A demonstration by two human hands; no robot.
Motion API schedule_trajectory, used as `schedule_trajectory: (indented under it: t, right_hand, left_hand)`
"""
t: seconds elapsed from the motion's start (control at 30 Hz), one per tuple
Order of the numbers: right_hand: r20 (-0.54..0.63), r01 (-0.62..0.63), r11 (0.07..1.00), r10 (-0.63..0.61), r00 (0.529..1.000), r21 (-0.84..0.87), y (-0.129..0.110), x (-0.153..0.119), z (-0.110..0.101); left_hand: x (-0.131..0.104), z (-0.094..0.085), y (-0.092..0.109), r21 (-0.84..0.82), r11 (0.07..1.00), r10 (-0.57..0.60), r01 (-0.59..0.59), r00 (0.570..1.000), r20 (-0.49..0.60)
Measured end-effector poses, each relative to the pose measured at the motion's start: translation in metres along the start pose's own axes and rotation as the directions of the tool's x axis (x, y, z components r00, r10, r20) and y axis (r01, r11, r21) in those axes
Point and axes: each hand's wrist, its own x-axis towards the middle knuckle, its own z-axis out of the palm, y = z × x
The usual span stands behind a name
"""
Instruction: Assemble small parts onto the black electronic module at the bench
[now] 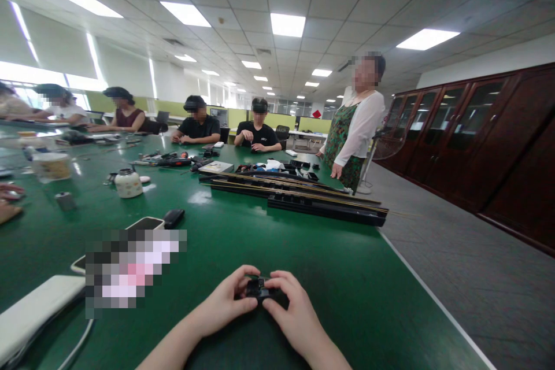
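Black plastic, by its look: a small black part sits pinched between my left grip and my right grip over the green table. It lies directly between the two, touching both, so neither side is nearer. Its longer axis appears to run crosswise, from one set of fingers to the other. My left grip is narrow about the left end, thumb on the near side and fingers on the far side; my right grip curls over the right end, its fingers reaching across the top and its thumb low on the near edge. Farther off, well apart, lie dark strips and thin brass-coloured rods.

Much of the part is hidden under my fingers, the right end most of all, and its inner detail is too small and dark to make out. Whether its underside rests on the table or hangs just above it, I cannot tell. To my left, a pixelated patch masks most of a pale-edged device, and a white block runs out of view. My forearms are cut off at the lower edge.
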Motion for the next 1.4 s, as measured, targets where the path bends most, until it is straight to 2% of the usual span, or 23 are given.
schedule_trajectory:
  t: [0.27, 0.47, 0.73, 0.93, 1.2, 1.4]
  right_hand:
    - [0.030, 0.026, 1.000, -0.026, 0.999, -0.003, -0.002, 0.000, 0.000]
    - [0.013, 0.020, 0.999, -0.021, 1.000, 0.026, -0.001, 0.000, 0.000]
    - [-0.078, 0.016, 0.997, -0.009, 0.997, 0.080, 0.000, 0.002, 0.000]
    - [-0.116, -0.042, 0.993, 0.055, 0.992, 0.108, 0.003, 0.003, 0.000]
    - [-0.197, -0.018, 0.968, 0.069, 0.978, 0.249, 0.016, 0.008, 0.004]
    - [-0.245, -0.012, 0.932, 0.108, 0.964, 0.362, 0.015, 0.009, 0.003]
  left_hand:
    - [-0.001, 0.001, 0.001, 0.077, 0.997, -0.001, 0.001, 1.000, -0.001]
    - [-0.001, 0.001, 0.001, 0.056, 0.998, 0.020, -0.019, 1.000, -0.019]
    - [-0.001, 0.002, 0.004, 0.039, 0.999, -0.008, 0.009, 1.000, -0.020]
    - [-0.001, 0.003, 0.006, 0.033, 0.999, -0.027, 0.028, 0.999, -0.021]
    - [-0.001, 0.004, 0.004, 0.015, 1.000, -0.022, 0.022, 1.000, -0.010]
    - [0.000, 0.003, 0.003, 0.017, 1.000, -0.009, 0.009, 1.000, -0.012]
